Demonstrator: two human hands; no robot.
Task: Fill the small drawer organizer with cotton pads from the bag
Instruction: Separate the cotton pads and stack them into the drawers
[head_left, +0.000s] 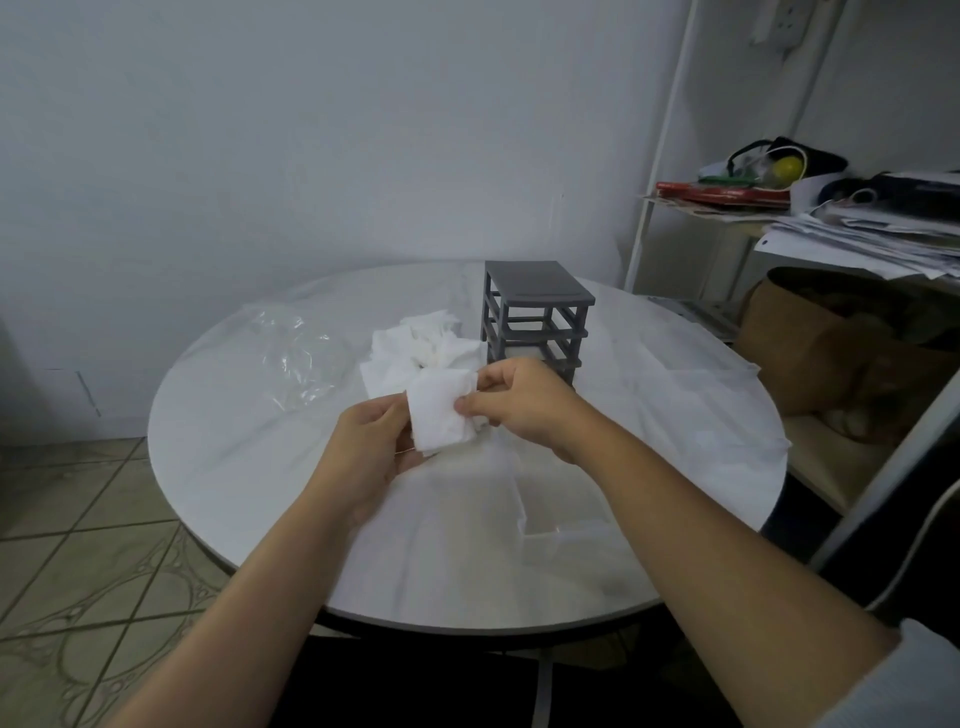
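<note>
Pinching one white cotton pad (439, 415), left hand (374, 441) and right hand (524, 405) hover before the grey drawer organizer (535, 322); loose pads (415, 348) heap at its left; a clear bag (296, 358) lies farther left.

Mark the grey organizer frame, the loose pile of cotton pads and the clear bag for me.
grey organizer frame (537, 280), head view, on its flat top panel.
cotton pad pile (397, 358), head view, middle of the heap.
clear bag (291, 353), head view, its crumpled centre.
</note>
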